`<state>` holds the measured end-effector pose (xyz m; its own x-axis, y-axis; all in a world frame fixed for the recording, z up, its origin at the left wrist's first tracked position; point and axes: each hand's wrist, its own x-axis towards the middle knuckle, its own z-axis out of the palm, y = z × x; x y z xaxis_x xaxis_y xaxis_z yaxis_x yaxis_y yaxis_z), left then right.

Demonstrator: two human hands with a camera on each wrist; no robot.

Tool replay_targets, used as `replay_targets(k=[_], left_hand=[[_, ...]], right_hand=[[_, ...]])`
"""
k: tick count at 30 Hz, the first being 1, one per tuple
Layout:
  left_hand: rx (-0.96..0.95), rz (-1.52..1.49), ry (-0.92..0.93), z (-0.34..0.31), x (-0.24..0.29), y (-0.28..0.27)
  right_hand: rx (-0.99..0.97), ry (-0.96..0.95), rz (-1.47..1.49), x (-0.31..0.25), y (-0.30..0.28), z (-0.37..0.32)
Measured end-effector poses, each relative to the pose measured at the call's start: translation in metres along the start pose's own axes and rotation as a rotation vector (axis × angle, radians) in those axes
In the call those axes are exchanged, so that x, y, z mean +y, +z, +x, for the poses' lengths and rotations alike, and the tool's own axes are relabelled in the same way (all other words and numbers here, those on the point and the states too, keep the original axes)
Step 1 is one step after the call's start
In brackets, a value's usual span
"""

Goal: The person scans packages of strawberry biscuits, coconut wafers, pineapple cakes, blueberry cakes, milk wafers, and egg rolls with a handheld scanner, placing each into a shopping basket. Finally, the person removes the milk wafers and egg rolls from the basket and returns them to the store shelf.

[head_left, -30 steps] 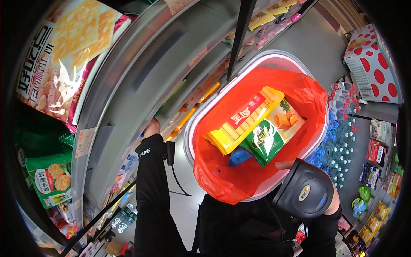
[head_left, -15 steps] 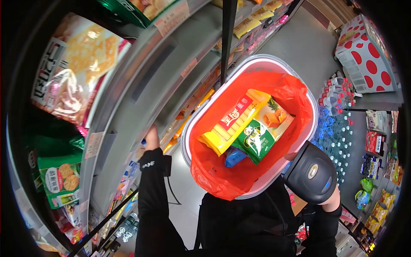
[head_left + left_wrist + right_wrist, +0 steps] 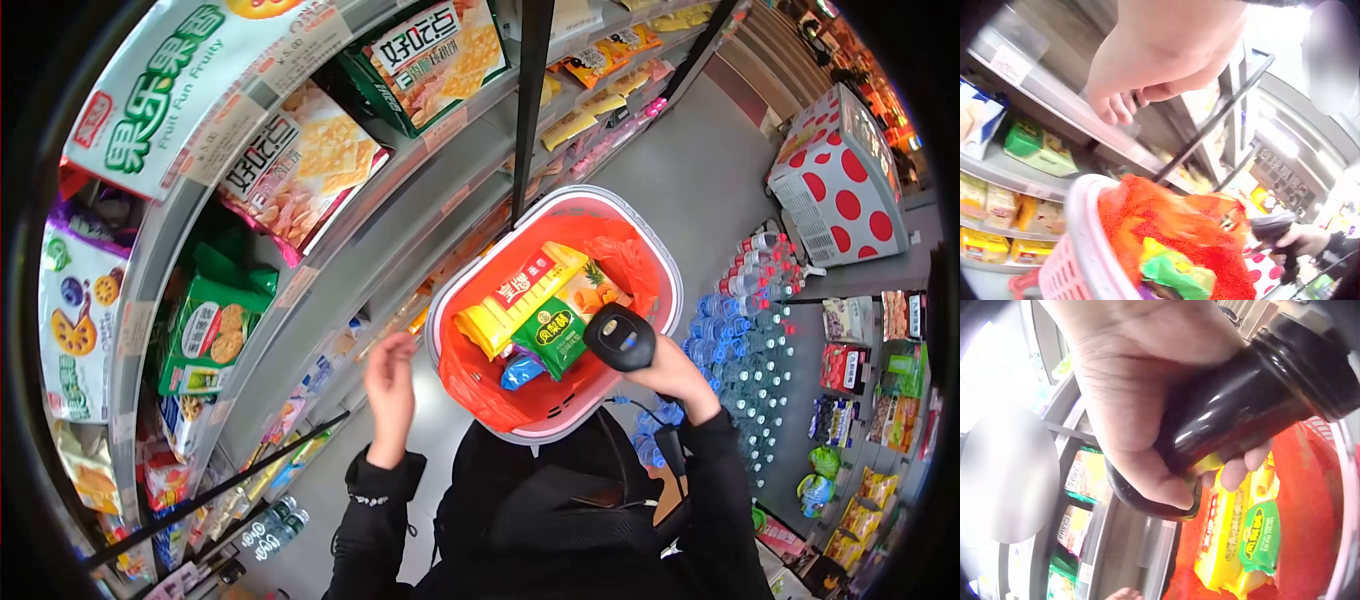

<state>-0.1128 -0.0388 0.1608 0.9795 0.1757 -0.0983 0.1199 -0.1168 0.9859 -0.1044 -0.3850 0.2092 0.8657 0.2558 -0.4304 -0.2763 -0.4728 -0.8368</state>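
My right hand (image 3: 682, 380) grips a black handheld barcode scanner (image 3: 620, 338), its head over the right side of the basket. In the right wrist view, the fingers wrap round the scanner's handle (image 3: 1222, 406). The pink-and-white basket (image 3: 672, 285) is lined with a red plastic bag (image 3: 468, 385). Inside lie a yellow biscuit pack (image 3: 500, 318), a green-and-cream pack with a pineapple picture (image 3: 556, 338) and a blue pack (image 3: 522, 370). My left hand (image 3: 390, 392) hangs left of the basket with nothing in it, fingers loosely bent. In the left wrist view it is above the basket, before the shelves.
Snack shelves (image 3: 385, 215) curve along the left, with cracker packs (image 3: 305, 165) and a green biscuit bag (image 3: 215, 330). Bottled drinks (image 3: 745, 350) stand on the floor to the right. A red-dotted box (image 3: 840, 180) is behind them. A black post (image 3: 530, 110) rises beside the basket.
My left hand has come away from the shelf edge toward the basket. The right hand has swung the scanner left, over the basket's edge. The view has shifted, showing more upper shelf.
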Motion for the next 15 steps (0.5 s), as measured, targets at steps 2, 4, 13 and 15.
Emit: replay_targets(k=[2, 4, 13, 15], left_hand=[[-0.169, -0.196, -0.105, -0.02, 0.029, 0.025], [-0.336, -0.398, -0.307, -0.029, 0.032, 0.056], [-0.003, -0.565, -0.601, -0.034, -0.036, 0.156], [0.001, -0.534, -0.711, -0.035, -0.047, 0.161]], right_hand=[[0.034, -0.067, -0.095, 0.008, 0.002, 0.015], [0.072, -0.167, -0.157, 0.023, 0.006, 0.036], [0.037, 0.078, -0.237, 0.055, -0.013, 0.081], [0.004, 0.129, -0.227, 0.055, -0.019, 0.081]])
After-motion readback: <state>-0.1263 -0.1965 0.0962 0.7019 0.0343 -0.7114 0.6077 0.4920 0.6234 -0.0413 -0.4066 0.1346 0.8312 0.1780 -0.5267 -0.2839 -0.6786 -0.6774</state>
